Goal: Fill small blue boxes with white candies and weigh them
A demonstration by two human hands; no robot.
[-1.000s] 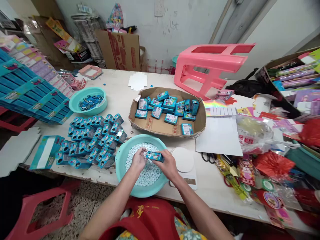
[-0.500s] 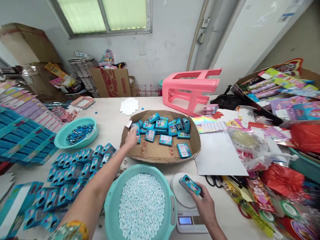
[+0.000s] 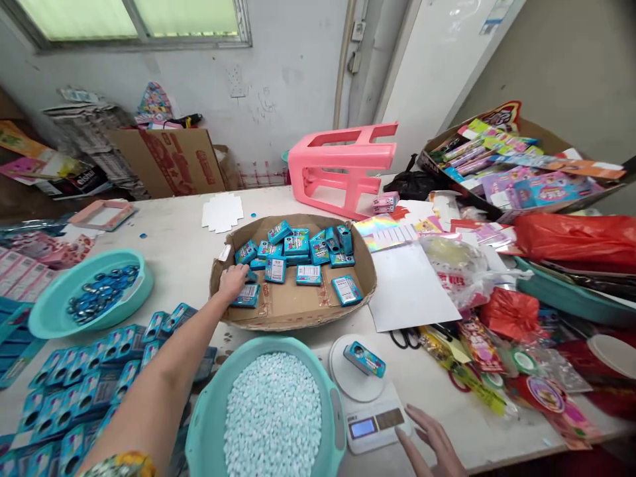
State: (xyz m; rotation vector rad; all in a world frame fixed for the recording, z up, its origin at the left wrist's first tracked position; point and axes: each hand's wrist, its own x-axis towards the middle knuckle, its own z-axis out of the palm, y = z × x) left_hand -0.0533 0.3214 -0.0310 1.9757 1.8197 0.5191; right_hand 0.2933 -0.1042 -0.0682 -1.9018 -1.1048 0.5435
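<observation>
My left hand reaches into the left end of a cardboard tray, its fingers curled on a small blue box there. Several more blue printed boxes lie in the tray. One blue box rests on the round plate of a white digital scale. Just right of the scale's buttons is my right hand, fingers apart and holding nothing. A turquoise basin full of pale mint pieces stands between my arms.
On the left are a turquoise bowl of shiny blue pieces and rows of blue boxes. A pink stool lies behind the tray. White card, scissors and packaging are on the right.
My right hand has let go of the blue box, now on the scale, and moved down and right. My left hand remains in the tray. The view has shifted right.
</observation>
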